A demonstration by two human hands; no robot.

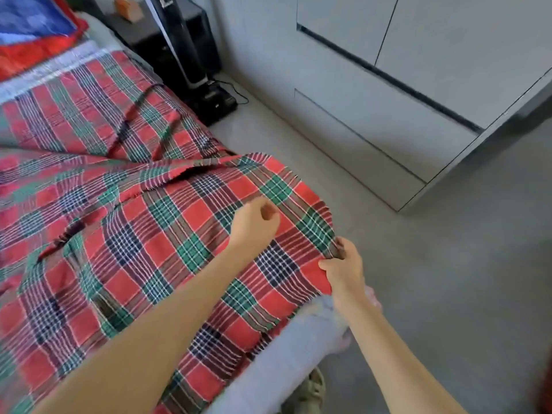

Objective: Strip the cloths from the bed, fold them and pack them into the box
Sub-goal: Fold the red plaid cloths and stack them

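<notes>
Two hands were over the plaid cloth (pixel 179 234) when I looked, and the head camera, the only view, took in all of it; the cloth lay spread and rumpled across the near end of the bed (pixel 101 32), its edge hanging over the corner by the person's grey trouser leg (pixel 292 348). The right hand (pixel 343 265) pinched that hanging edge between thumb and curled fingers, the fabric bunching into small pleats at the grip; the left hand (pixel 254 222) hovered further in over the cloth with its fingers curled, blurred, and I could not tell whether it had any fabric in it.

A second, finer-checked cloth (pixel 89 109) lay flat beyond, and a red and blue cloth (pixel 35 31) sat at the head of the bed; a grey cabinet (pixel 388 115) stood across the floor; no box was in view.

To my eye the stripping had only begun. It would go best if the left hand took the same edge well apart from the right, so the cloth lifted as one sheet; a pull from a single corner would likely drag the cloth beneath along with it.
</notes>
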